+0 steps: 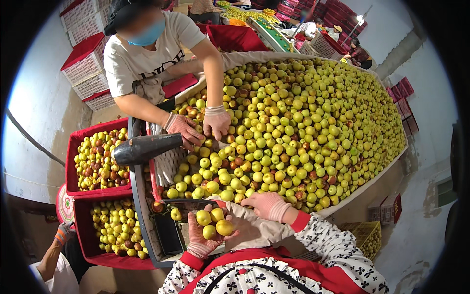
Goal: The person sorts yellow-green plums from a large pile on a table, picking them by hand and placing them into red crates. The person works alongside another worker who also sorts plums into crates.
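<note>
Sorting green-yellow fruit by hand at a heaped table

Three fruits (214, 223) sit cupped in the gloved left hand (201, 235), low and near, just left of the body; its fingers curl up round them from below, a loose cradle rather than a pinch. The right hand (267, 205), also gloved, lies palm down on the near edge of the fruit pile (293, 127), fingers spread, touching the pile and closed on nothing that I can see. To do this well, I judge the left palm should stay level so the top fruit does not roll off, and the right should pick one fruit at a time. Left of the pile stand red crates (100, 157) of sorted fruit. Across the table a co-worker's hands (200, 126) work the far-left edge
</note>
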Tool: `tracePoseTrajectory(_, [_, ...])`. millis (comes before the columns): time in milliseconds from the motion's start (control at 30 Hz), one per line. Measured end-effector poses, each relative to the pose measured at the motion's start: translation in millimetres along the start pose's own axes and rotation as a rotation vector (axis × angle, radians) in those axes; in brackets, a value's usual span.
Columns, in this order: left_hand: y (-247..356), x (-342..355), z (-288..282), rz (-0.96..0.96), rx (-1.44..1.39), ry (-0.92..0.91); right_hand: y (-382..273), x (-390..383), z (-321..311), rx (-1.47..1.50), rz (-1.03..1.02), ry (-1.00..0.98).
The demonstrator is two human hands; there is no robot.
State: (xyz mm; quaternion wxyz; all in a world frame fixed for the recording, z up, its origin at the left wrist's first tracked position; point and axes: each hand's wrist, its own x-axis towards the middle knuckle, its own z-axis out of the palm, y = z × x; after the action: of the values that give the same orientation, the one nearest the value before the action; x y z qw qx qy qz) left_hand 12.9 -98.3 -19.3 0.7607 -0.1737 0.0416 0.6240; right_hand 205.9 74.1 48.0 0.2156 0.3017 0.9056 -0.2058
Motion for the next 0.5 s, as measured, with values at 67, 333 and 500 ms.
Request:
tracePoseTrajectory(67, [-2,-2,0,-0.007,-0.015,-0.004,-5,16,4,-0.026,0.049,-0.079])
tracePoseTrajectory(333, [1,-12,1,0.065,0.044,0.041,-20,95,-25,0.041,0.051,-0.209])
tracePoseTrajectory(500, [6,-16,-3,0.094,0.021,0.053,4,135,-25,0.277,-0.042,0.044])
